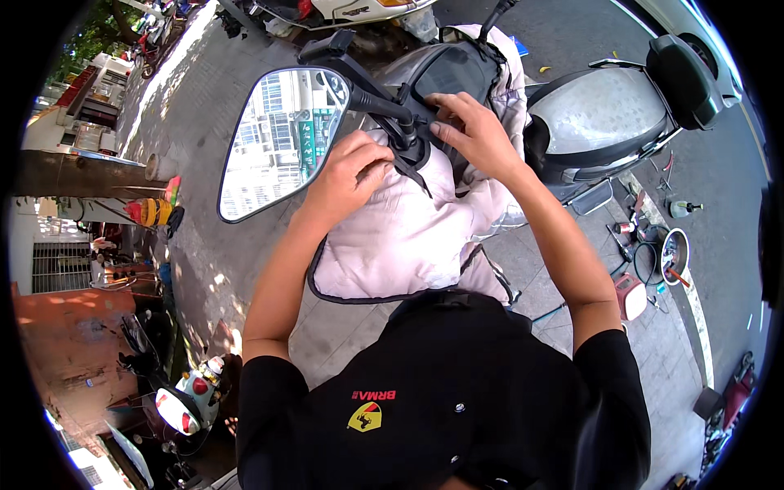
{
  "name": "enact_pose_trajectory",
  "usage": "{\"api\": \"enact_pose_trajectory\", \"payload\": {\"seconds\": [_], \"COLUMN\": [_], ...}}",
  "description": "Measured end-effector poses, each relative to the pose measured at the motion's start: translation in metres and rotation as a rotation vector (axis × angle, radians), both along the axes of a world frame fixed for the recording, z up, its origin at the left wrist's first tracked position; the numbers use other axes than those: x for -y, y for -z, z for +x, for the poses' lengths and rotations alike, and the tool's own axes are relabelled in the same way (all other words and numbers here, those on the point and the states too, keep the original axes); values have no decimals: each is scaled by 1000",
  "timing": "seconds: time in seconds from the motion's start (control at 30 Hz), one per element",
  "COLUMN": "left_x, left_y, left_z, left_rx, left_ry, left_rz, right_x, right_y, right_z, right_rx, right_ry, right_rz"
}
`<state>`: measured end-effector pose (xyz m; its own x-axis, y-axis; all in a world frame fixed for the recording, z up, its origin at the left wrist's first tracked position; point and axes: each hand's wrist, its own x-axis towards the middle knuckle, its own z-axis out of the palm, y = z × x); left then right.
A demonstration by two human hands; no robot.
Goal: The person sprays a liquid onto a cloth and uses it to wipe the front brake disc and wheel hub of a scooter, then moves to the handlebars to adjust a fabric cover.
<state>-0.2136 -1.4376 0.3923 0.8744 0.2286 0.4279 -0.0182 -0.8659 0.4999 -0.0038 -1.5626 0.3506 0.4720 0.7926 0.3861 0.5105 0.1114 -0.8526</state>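
Note:
A scooter's wing mirror [282, 139] on a black stem [382, 106] stands in front of me, with buildings reflected in its glass. My left hand [353, 173] is at the foot of the stem, its fingers curled together; whatever they pinch is hidden. Across the stem, my right hand [478, 135] hangs over the dark dash [457, 77], its thumb and forefinger bent with a gap between them. Nothing shows in that gap. Below both hands a pale pink quilted scooter apron [392, 245] with black edging drapes over the handlebar. A black strap [414, 177] dangles between the hands.
The scooter's grey seat [608, 114] and black rear box [682, 82] extend to the right. On the pavement there lie a metal bowl [675, 256], a red-and-white box [630, 296], a bottle [679, 209] and scattered tools. Another scooter [343, 10] is parked ahead.

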Motion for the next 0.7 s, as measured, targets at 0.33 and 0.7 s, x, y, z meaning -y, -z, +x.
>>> {"api": "enact_pose_trajectory", "payload": {"seconds": [0.33,0.7], "left_x": [-10,-44], "left_y": [7,28], "left_z": [5,7], "left_rx": [26,-58], "left_ry": [-120,-310], "left_rz": [113,-804], "right_x": [-41,-18], "right_y": [5,22], "right_z": [-2,-21], "right_rx": [-197,-1134], "right_ry": [-58,-36], "right_rz": [-133,209]}}
